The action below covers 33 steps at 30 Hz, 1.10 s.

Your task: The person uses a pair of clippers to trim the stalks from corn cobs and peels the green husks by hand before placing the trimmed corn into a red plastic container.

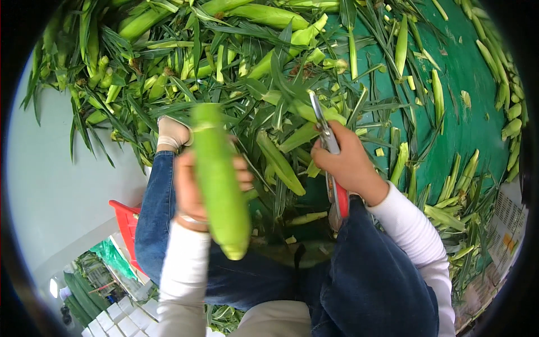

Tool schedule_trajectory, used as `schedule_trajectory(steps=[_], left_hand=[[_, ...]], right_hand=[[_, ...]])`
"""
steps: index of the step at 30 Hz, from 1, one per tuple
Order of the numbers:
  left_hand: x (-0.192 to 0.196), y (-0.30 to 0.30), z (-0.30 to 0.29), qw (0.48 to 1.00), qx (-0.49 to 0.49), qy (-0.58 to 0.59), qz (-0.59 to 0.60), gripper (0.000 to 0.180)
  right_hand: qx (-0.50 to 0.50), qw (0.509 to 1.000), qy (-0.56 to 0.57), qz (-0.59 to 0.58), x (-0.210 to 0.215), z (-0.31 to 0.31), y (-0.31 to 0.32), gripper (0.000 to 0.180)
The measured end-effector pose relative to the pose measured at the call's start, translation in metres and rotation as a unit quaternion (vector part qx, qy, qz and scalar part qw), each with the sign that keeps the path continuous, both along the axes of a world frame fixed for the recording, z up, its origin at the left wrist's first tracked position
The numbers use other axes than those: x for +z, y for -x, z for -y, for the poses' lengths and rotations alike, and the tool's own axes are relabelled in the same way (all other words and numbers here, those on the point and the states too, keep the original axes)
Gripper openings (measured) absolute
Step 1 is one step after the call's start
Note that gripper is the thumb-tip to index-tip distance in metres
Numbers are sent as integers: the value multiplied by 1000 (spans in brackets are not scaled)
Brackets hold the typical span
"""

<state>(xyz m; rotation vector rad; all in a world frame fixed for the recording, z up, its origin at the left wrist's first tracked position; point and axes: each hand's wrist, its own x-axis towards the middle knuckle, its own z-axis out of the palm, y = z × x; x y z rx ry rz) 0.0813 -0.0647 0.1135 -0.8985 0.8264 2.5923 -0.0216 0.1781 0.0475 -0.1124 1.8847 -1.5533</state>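
Observation:
Upright in front of me, a green ear of corn [219,180] in its husk is blurred by motion. My left hand [191,182] wraps around it from behind, and some of the fingers show at its right side. To the right, my right hand [351,160] is closed on a pair of shears [332,145] with metal blades and red on the handle. The blades point up and away from me, apart from the corn. Below the shears' tip, a loose husked ear [281,163] lies among cut leaves.
A big heap of corn ears and leaves [168,73] covers the far left and middle. Green flooring [460,112] holds scattered scraps. Several ears line the far right edge [514,112]. A red stool [126,224] stands by my left leg, and a printed carton [508,230] at the right.

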Motion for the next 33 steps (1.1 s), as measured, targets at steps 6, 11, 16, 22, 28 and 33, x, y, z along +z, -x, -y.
schedule_trajectory(steps=[6, 11, 16, 22, 28, 33], left_hand=[[119, -80, 193, 865, 81, 494, 41, 53], [110, -283, 318, 422, -194, 848, 255, 38], [54, -388, 325, 221, -385, 882, 161, 27], [77, -252, 291, 489, -152, 840, 180, 20], [29, 42, 147, 499, -242, 824, -117, 31], [-136, 177, 56, 454, -314, 803, -225, 36]], right_hand=[[169, 969, -147, -99, -16, 6, 20, 44], [251, 857, -217, -395, -56, 80, 64, 55], [436, 802, -234, -335, -115, 101, 59, 80], [348, 817, -364, -280, -107, -64, 36, 83], [256, 787, -533, -178, -93, -217, -30, 98], [208, 742, -622, -140, -99, -374, -185, 81]])
